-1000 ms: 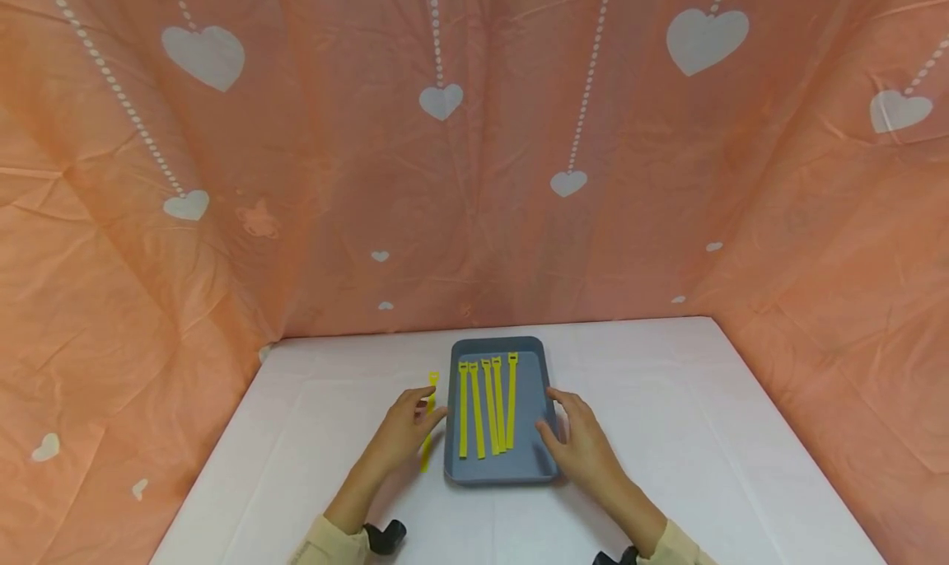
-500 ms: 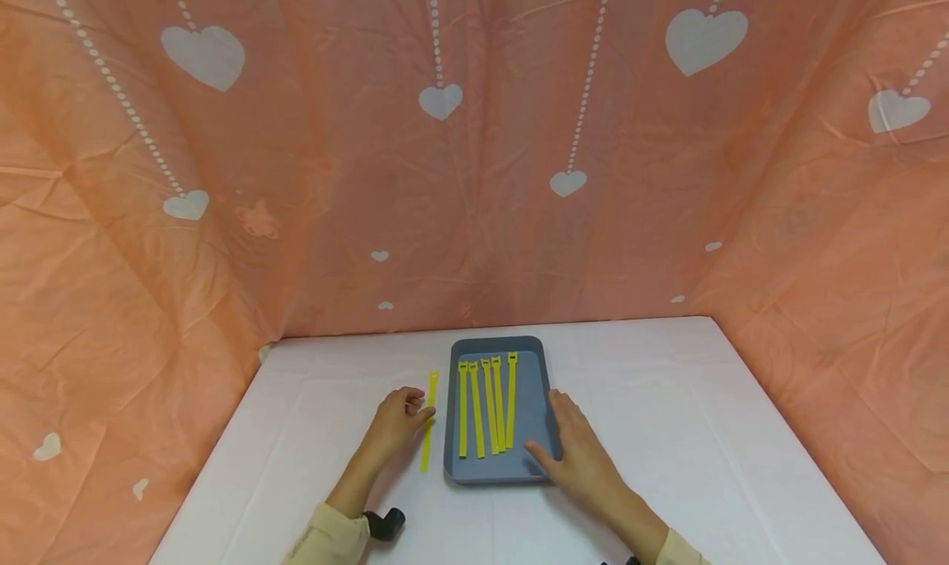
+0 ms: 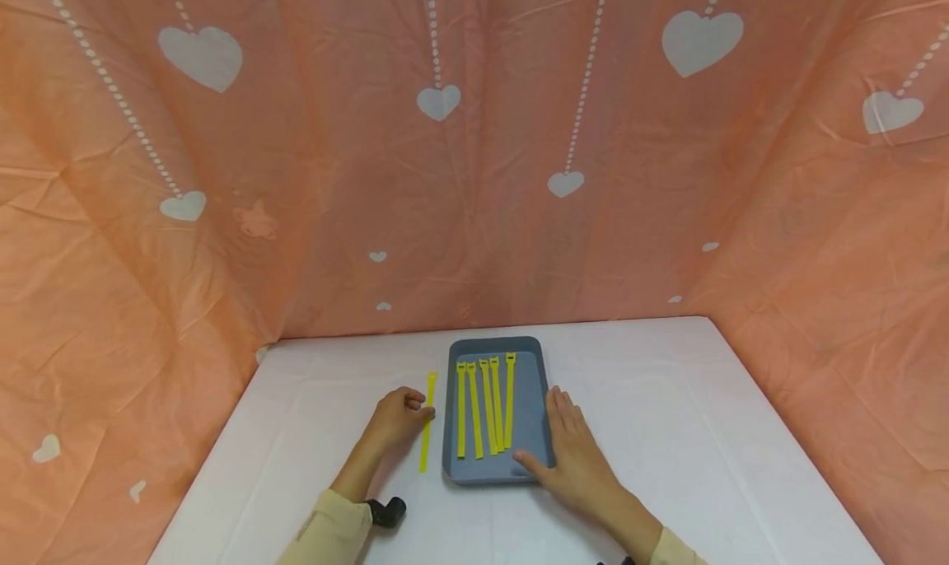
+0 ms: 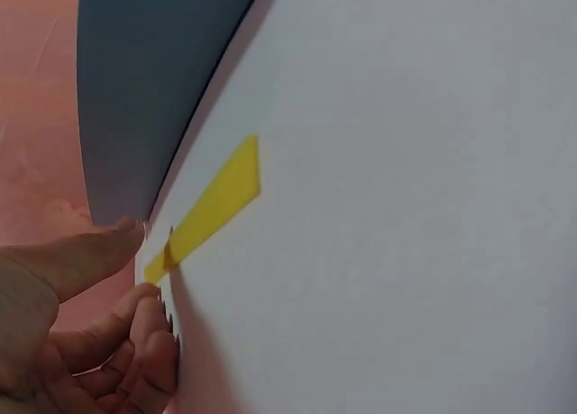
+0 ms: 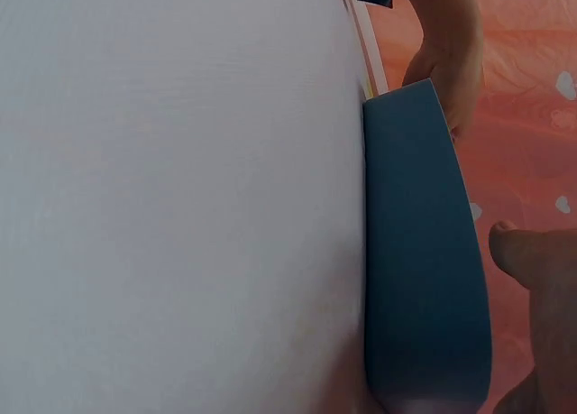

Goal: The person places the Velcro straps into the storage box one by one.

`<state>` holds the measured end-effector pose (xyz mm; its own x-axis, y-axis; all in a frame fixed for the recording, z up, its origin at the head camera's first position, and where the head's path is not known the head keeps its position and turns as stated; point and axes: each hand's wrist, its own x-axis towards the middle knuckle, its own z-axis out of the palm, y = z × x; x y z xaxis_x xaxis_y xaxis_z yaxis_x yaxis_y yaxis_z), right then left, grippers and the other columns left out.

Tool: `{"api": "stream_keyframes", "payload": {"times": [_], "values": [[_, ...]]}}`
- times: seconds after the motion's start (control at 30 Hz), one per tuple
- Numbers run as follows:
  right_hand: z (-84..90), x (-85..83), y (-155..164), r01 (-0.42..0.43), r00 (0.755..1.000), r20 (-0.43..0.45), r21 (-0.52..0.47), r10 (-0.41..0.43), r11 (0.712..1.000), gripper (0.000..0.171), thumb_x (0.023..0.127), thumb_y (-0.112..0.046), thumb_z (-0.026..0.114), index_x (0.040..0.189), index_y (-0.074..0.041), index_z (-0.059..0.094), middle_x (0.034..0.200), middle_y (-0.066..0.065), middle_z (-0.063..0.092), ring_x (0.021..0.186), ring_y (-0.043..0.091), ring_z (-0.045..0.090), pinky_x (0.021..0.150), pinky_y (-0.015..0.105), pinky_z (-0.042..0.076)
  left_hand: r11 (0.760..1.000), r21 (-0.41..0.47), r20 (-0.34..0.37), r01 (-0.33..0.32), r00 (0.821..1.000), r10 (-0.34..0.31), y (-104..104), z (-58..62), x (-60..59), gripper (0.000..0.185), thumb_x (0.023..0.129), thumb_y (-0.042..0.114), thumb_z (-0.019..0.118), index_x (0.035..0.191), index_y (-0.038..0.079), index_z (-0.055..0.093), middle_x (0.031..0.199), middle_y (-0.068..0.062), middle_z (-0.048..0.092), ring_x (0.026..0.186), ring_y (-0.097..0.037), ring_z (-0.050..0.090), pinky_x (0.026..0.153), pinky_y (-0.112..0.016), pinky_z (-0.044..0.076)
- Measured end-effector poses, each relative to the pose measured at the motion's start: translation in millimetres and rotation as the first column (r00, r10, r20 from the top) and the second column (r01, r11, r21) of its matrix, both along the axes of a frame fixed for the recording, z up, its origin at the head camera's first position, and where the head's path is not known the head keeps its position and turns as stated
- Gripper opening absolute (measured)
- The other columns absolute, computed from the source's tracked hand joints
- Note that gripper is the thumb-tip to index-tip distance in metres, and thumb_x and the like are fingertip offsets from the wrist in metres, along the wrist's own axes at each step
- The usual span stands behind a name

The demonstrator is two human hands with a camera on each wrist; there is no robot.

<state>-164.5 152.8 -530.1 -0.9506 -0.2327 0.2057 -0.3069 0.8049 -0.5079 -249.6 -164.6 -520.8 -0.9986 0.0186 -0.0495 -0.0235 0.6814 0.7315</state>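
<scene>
A yellow hook-and-loop cable tie (image 3: 426,450) lies on the white table just left of a grey-blue tray (image 3: 493,476). My left hand (image 3: 400,417) is right at it, fingers loosely bent, and covers part of its left side. In the left wrist view, thumb and forefinger stand apart near the far part of the cable tie (image 4: 216,207). Several more yellow cable ties (image 3: 475,417) lie lengthwise inside the tray, slotted heads at the far end. My right hand (image 3: 578,462) is at the tray's right wall with straight fingers, its thumb stretched over the near right corner.
The white table (image 3: 652,400) is enclosed by a pinkish-orange cloth (image 3: 482,219) with white hearts at the back and both sides. A black wrist mount (image 3: 387,512) sits on the left forearm. The tray's raised wall (image 5: 424,252) shows in the right wrist view.
My left hand has drawn slightly left from the tray's edge, and its fingers have bent more. My right hand's fingers have straightened along the tray's side, its thumb moving nearer. The cable ties stay put.
</scene>
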Motion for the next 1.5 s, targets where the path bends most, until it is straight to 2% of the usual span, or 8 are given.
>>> {"api": "stream_keyframes", "payload": {"times": [0.2,0.37,0.67,0.9,1.2,1.5], "values": [[-4.4,-2.3,-3,-0.003,1.0,0.005,0.03,0.003,1.0,0.114,0.098,-0.063,0.07,0.165,0.014,0.02,0.173,0.032,0.02,0.163,0.046,0.017,0.132,0.058,0.018,0.995,0.099,0.037,-0.021,0.999,0.018,-9,-0.8,-7.2,0.023,0.089,0.01,0.086,0.103,-0.004,0.075,0.089,-0.008,0.073,0.084,-0.019,0.067,0.08,-0.035,0.056],[-7.4,-1.1,-3,-0.009,0.999,0.043,0.03,0.008,1.0,0.117,0.098,-0.068,0.066,0.165,0.014,0.019,0.173,0.033,0.017,0.163,0.047,0.015,0.133,0.057,0.017,0.992,0.122,0.049,-0.034,0.998,0.028,-13,-0.4,-10.1,0.019,0.089,0.008,0.087,0.099,-0.004,0.077,0.082,-0.005,0.074,0.078,-0.015,0.065,0.075,-0.03,0.054],[-9.6,0.6,-5,-0.004,0.997,0.072,0.031,0.002,0.999,0.119,0.097,-0.072,0.064,0.165,0.014,0.016,0.174,0.032,0.014,0.164,0.046,0.011,0.132,0.058,0.017,0.991,0.127,0.021,-0.044,0.999,0.042,-11,1.9,-8.6,0.017,0.087,0.005,0.087,0.096,-0.006,0.078,0.079,-0.007,0.077,0.074,-0.013,0.069,0.073,-0.029,0.056],[-10.5,1.1,-7,-0.005,1.0,0.015,0.065,0.004,0.998,0.119,0.097,-0.073,0.063,0.166,0.012,0.017,0.176,0.029,0.014,0.164,0.044,0.012,0.133,0.057,0.017,0.985,0.164,0.022,-0.054,0.998,0.052,-9,2.9,-7.8,0.017,0.088,0.004,0.086,0.096,-0.008,0.077,0.079,-0.009,0.077,0.074,-0.017,0.073,0.07,-0.027,0.058],[-10.1,2.1,-9,-0.012,1.0,-0.024,0.077,0.014,0.997,0.117,0.096,-0.073,0.064,0.166,0.01,0.022,0.176,0.027,0.018,0.164,0.043,0.017,0.131,0.057,0.021,0.991,0.111,0.037,-0.073,0.997,0.07,-6,3.0,-9.5,0.021,0.086,0.008,0.087,0.097,-0.006,0.077,0.081,-0.007,0.076,0.078,-0.017,0.068,0.072,-0.03,0.056],[-9.1,0.9,-10,-0.022,1.0,0.015,0.087,0.02,0.996,0.117,0.098,-0.073,0.062,0.167,0.01,0.018,0.176,0.027,0.015,0.164,0.042,0.014,0.133,0.056,0.018,0.989,0.121,0.037,-0.089,0.996,0.085,-4,-2.7,-11.1,0.026,0.083,0.008,0.09,0.097,-0.008,0.075,0.08,-0.008,0.076,0.076,-0.017,0.067,0.068,-0.028,0.055]]}}
